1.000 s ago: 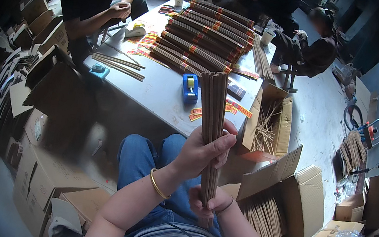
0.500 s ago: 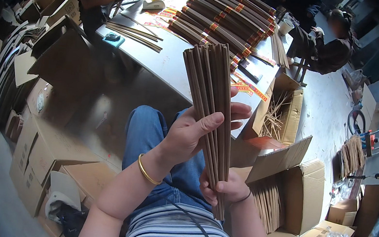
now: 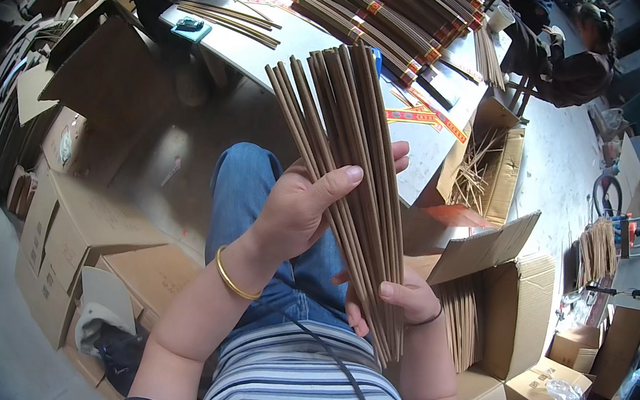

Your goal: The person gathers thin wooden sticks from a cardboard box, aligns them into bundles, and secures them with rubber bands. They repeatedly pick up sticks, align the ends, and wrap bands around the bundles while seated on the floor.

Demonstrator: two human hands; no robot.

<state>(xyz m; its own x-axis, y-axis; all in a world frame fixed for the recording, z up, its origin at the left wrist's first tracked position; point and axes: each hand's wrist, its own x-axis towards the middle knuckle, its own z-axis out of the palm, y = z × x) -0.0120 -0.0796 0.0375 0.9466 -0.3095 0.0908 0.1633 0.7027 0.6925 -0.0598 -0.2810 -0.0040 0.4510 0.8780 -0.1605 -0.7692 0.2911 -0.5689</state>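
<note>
A bundle of long brown incense sticks [image 3: 347, 130] is held upright and slightly tilted in front of my lap, its upper ends fanned apart. My left hand [image 3: 308, 198] wraps round the middle of the bundle, thumb across the front and fingers behind. Lower down, my right hand [image 3: 396, 298] grips the bottom ends, its thumb on the near side. Beside my right forearm, an open cardboard box [image 3: 520, 313] holds more brown sticks [image 3: 457, 324].
On the white table [image 3: 233, 59] lie banded stick bundles [image 3: 373, 13], loose sticks [image 3: 235, 18], red-yellow paper strips [image 3: 427, 117] and a teal pad [image 3: 191, 29]. Another carton [image 3: 509, 170] with loose sticks stands at its right. Boxes [image 3: 74, 238] crowd my left. Two people sit across the table.
The sticks have spread wider at the top, several leaning apart to the left. My right hand has shifted slightly right and up. The whole view has tilted downward a little.
</note>
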